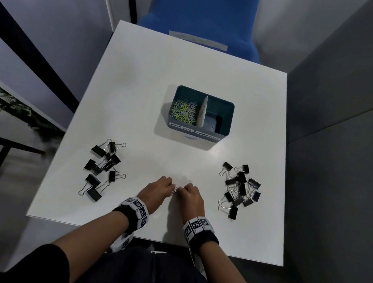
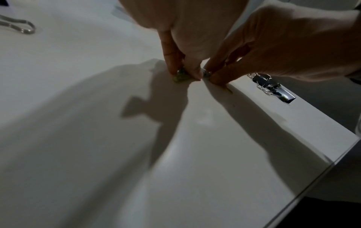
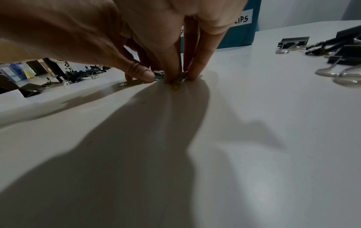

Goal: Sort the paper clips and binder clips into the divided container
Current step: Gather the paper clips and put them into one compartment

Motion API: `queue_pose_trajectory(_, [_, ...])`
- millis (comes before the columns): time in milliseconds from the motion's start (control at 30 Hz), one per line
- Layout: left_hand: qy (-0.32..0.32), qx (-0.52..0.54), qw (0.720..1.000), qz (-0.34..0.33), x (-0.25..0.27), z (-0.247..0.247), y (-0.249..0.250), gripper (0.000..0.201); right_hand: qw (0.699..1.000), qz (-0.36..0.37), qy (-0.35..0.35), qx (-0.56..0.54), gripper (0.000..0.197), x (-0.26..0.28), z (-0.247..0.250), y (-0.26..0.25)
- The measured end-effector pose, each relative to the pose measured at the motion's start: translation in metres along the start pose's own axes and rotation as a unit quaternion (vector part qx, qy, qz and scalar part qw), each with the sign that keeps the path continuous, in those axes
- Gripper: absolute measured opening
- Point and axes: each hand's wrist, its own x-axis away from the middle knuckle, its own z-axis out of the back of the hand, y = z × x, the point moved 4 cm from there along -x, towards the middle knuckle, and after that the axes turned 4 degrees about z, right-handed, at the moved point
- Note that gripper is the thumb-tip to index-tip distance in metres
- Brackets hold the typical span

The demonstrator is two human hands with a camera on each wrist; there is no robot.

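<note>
We judge the last loose paper clips point(image 3: 176, 84) are being gathered. Left hand point(image 1: 157, 190) and right hand point(image 1: 190, 195) meet at the near table point(image 1: 142, 68) centre, fingertips pinching small clips against it. Next: lift them to the teal divided container point(image 1: 225, 122), left compartment. Binder clips point(image 1: 102, 167) wait in two piles point(image 1: 239, 188). White tabletop; blue chair point(image 1: 204, 13) beyond.

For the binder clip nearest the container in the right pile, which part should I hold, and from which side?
Take the binder clip by its black body, thumb and finger on the two flat faces, coming from above on the container side. Its wire handles trail back into the pile, so that side looks less tangled.
</note>
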Motion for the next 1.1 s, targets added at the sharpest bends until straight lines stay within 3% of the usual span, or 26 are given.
queue_pose_trajectory(333, [-0.107, 0.042, 0.987, 0.114, -0.028, 0.007, -0.001, 0.009, 0.998, -0.031, -0.052, -0.025, 0.008, -0.016, 0.011, 0.007])
queue_pose_trajectory(567, [-0.093, 0.135, 0.964, 0.210, -0.035, 0.015, -0.012, 0.002, 0.996, -0.046, -0.070, -0.028, 0.011, -0.026, 0.022, 0.019])
queue_pose_trajectory(700, [-0.045, 0.215, 0.944, 0.248, -0.033, 0.038, -0.015, 0.013, 0.991, -0.070, -0.072, -0.087, 0.014, -0.030, 0.034, 0.032])
queue_pose_trajectory(833, [0.024, 0.264, 0.943, 0.204, -0.044, 0.090, -0.007, 0.009, 0.984, -0.095, -0.025, -0.145, 0.008, -0.030, 0.057, 0.046])
queue_pose_trajectory(967, [0.119, 0.260, 0.946, 0.154, -0.080, 0.156, 0.003, 0.007, 0.984, -0.073, -0.007, -0.162, 0.012, -0.031, 0.083, 0.050])
queue_pose_trajectory(1100, [0.198, 0.259, 0.929, 0.174, -0.130, 0.198, -0.006, 0.009, 0.980, -0.044, 0.034, -0.190, 0.012, -0.054, 0.117, 0.037])
